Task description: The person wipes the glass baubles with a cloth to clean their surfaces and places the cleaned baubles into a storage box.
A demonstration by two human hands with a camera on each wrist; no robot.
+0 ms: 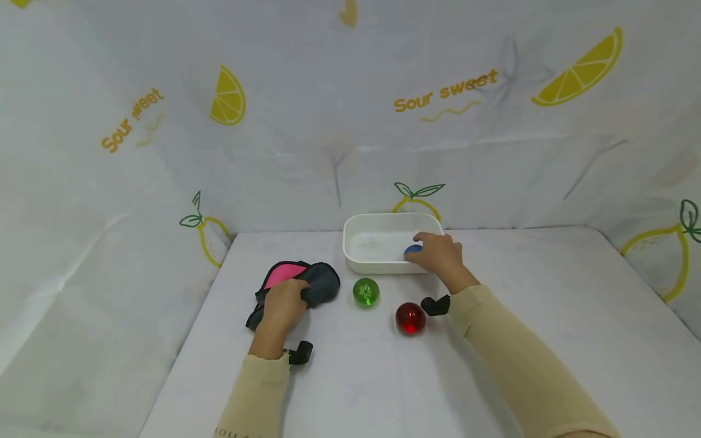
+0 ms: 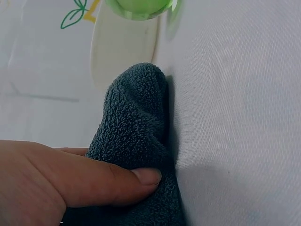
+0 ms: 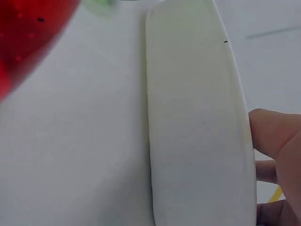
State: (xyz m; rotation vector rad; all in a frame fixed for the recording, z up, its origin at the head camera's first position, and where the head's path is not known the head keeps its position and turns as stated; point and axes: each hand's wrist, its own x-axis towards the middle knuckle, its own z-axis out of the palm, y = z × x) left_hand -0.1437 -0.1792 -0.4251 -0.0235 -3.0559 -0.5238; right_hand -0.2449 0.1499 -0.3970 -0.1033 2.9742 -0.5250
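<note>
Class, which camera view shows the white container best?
The head view: it shows inside the white container and most of its rim, though the right hand hides part. The left wrist view catches only part of it, beyond the dark cloth; the right wrist view shows one outer wall, cut off below.

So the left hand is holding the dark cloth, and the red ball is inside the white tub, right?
Not quite: the red ball isn't inside the white tub. The head view shows it on the table, nearer the person than the tub. The left hand is indeed holding the dark cloth.
</note>
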